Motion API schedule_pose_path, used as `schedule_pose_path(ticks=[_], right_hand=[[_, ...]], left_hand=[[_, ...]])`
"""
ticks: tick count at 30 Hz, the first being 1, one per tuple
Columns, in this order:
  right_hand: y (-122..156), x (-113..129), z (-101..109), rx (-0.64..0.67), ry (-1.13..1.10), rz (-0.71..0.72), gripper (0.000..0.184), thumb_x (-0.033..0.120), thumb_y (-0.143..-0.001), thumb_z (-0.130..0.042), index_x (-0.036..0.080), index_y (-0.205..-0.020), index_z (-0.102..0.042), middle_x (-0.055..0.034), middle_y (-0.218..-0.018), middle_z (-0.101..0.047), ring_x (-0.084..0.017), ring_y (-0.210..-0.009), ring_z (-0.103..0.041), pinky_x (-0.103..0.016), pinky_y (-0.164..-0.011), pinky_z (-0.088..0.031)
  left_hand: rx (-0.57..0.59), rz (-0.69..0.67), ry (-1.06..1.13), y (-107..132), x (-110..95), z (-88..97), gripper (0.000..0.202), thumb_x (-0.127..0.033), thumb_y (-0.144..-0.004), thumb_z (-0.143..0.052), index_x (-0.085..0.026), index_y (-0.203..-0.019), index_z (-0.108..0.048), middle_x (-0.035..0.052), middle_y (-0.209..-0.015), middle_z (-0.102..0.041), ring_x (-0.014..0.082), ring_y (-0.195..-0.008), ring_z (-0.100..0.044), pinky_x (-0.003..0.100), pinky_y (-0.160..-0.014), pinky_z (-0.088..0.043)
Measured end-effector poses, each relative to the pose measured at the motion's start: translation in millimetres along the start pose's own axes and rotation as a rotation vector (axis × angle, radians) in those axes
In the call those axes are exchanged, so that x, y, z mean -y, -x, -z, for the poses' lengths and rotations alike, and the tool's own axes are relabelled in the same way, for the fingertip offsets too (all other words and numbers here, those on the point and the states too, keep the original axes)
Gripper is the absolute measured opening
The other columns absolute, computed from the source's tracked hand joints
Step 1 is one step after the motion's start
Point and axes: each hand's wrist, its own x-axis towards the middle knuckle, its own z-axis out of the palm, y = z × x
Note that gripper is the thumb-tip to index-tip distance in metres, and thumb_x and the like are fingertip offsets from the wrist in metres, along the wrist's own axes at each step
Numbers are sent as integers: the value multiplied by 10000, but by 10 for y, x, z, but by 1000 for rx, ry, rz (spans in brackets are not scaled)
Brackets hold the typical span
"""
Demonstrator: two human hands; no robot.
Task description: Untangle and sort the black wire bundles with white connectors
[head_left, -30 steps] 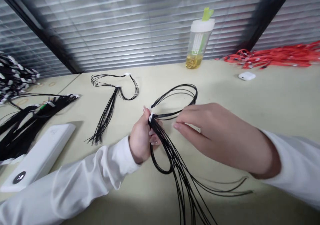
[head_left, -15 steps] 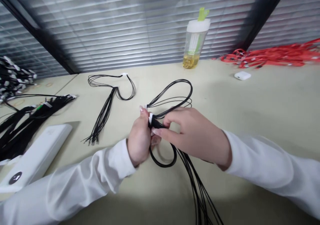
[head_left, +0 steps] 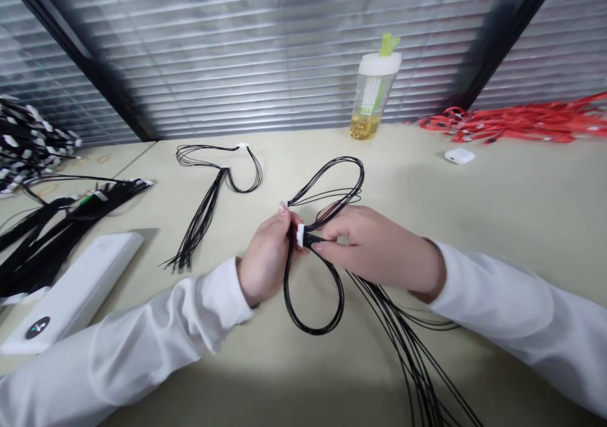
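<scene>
Over the table (head_left: 521,224), my right hand (head_left: 374,247) pinches the wires (head_left: 378,293) beside their white connector (head_left: 300,235) and my left hand (head_left: 265,256) their looped end, so a slack pinch could let them tangle.

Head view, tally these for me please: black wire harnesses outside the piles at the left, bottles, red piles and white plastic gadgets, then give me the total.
Black wire harnesses: 2 (held harness, lying harness)
Bottle: 1
Red pile: 1
White plastic gadgets: 2 (oblong one with a round display, small case)
Total: 6
</scene>
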Motion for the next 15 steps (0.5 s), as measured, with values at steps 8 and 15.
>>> schedule_pose_path(ticks=[8,15], right_hand=[[-20,-13,-17,19,59,-3,302,224,-780,-426,110,-504,-380,14,-542,-438,-46,-515,-352,-220,-550,-257],[-5,70,-122,-98,93,111,277,183,-774,-454,113,-511,-409,9,-547,-454,-62,-558,-346,-236,-569,-254]], left_hand=[[34,-185,0,32,54,-28,313,-407,-840,-463,-149,-664,-442,-14,-637,-403,89,-545,-366,229,-526,-325],[-7,-407,-384,4,70,27,401,-474,-869,-362,-150,-637,-406,-23,-580,-350,85,-546,-321,237,-535,-281]])
